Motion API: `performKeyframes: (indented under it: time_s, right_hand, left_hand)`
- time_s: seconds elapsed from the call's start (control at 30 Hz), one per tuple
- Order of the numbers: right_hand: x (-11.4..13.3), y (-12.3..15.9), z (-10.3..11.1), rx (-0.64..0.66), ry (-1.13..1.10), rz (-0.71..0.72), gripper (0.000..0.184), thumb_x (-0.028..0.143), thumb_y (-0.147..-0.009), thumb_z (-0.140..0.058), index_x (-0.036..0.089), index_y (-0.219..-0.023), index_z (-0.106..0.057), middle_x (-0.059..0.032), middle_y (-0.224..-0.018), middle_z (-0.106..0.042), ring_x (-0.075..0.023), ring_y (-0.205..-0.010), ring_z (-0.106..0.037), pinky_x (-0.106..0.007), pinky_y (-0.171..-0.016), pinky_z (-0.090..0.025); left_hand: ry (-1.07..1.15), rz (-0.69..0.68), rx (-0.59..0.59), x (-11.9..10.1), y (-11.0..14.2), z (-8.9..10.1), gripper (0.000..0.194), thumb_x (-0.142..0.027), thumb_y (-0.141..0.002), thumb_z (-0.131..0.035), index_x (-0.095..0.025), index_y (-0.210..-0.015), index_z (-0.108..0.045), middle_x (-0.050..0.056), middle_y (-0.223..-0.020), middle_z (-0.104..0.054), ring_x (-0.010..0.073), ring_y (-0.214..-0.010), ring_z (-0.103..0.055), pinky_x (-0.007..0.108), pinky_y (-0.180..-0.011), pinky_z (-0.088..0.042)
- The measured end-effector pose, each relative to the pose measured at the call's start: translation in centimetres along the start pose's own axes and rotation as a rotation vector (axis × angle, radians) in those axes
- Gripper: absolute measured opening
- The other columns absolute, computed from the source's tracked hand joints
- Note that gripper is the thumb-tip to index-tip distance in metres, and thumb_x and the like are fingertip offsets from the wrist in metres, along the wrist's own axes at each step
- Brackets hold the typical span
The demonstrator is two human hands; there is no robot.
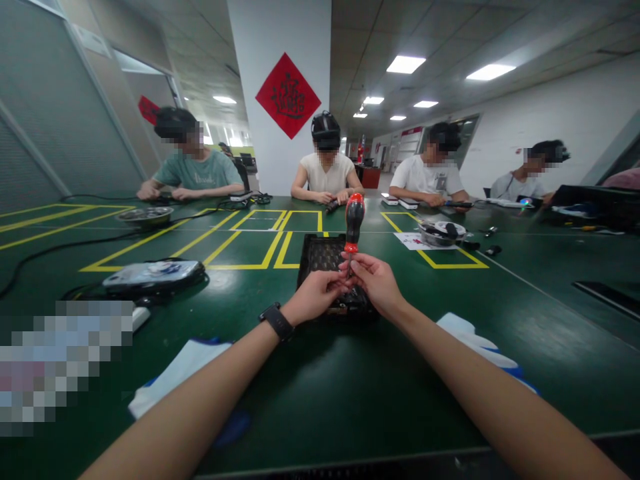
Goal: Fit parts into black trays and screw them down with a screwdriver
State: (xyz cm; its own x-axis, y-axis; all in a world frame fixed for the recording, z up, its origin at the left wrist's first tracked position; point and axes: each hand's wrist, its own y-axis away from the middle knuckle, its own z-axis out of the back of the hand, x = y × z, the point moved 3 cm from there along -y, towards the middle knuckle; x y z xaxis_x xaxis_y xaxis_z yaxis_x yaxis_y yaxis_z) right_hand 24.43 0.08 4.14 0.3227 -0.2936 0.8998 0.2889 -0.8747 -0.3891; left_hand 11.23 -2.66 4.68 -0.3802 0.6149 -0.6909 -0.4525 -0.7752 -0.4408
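Observation:
A screwdriver [355,220] with a black and red handle stands nearly upright, handle on top and shaft pointing down. My right hand [377,283] has its fingers closed around the shaft just under the handle. Beside it, my left hand [320,290], with a black watch on the wrist, is closed in a pinch near the shaft's lower end; what lies between its fingertips is hidden. Both hands are over a black tray [313,250] with a patterned floor, which they partly cover. The screwdriver's tip is hidden by the fingers.
White-and-blue gloves [183,373] lie left of my arms, with another glove [480,347] on the right. Metal bowls [145,217] [443,233] stand farther off. A cable [60,250] crosses the left side. Several people sit along the green table [320,400], marked with yellow tape.

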Motion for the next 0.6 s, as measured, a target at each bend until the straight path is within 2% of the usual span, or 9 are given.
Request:
performKeyframes:
  time_s: [0.23, 0.6]
  right_hand:
    - [-0.2, -0.1, 0.2, -0.007, -0.013, 0.007, 0.031, 0.033, -0.074, -0.062, 0.017, -0.100, -0.063, -0.0041, -0.084, -0.063, -0.0115, -0.071, -0.059, -0.023, -0.057, -0.048]
    - [0.0, 0.0, -0.2, -0.032, 0.004, -0.006, 0.028, 0.031, -0.068, -0.068, 0.016, -0.091, -0.061, -0.0023, -0.082, -0.063, -0.0103, -0.067, -0.060, -0.021, -0.054, -0.049]
  left_hand:
    - [0.117, 0.079, 0.009, 1.0, 0.1, -0.3, 0.025, -0.027, -0.078, -0.054, -0.011, -0.094, -0.065, 0.006, -0.085, -0.069, 0.0158, -0.074, -0.062, 0.025, -0.069, -0.047]
    - [0.122, 0.149, -0.044, 1.5, 0.0, -0.3, 0.022, -0.031, -0.073, -0.061, -0.010, -0.082, -0.064, 0.005, -0.075, -0.068, 0.0133, -0.065, -0.060, 0.022, -0.061, -0.046]
